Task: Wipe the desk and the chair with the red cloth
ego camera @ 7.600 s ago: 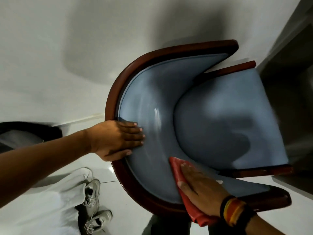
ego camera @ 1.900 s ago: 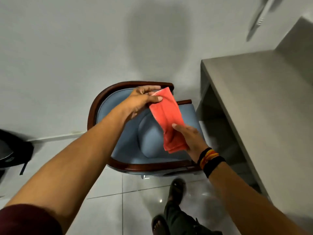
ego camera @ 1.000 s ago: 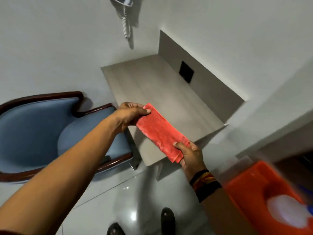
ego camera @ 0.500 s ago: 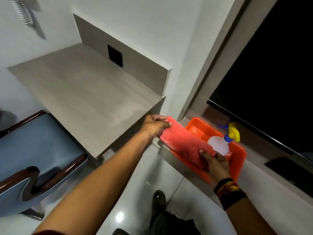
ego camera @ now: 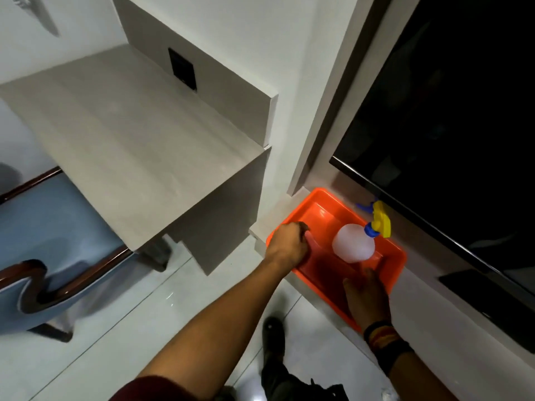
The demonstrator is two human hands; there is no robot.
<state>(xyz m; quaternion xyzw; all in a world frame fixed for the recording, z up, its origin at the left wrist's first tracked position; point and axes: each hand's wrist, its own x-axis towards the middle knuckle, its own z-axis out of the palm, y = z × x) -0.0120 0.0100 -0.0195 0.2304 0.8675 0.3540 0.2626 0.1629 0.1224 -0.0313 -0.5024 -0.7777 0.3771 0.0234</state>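
The red cloth (ego camera: 327,263) lies stretched flat inside an orange tray (ego camera: 398,264), between my two hands. My left hand (ego camera: 288,246) grips its far-left end at the tray's left rim. My right hand (ego camera: 364,293) holds the near end with fingers over the cloth. The grey desk (ego camera: 121,146) juts from the wall at upper left. The blue padded chair (ego camera: 43,233) with a dark wood frame stands partly under the desk at the left edge.
A white spray bottle (ego camera: 353,246) with a blue and yellow trigger lies in the tray beside the cloth. The tray rests on a low pale ledge (ego camera: 434,308) under a large black screen (ego camera: 448,125). My feet stand on glossy white floor tiles (ego camera: 115,328).
I have turned from the chair past the desk toward the tray. Both hands carried the folded cloth across and lowered it from above the tray's rim down into the tray.
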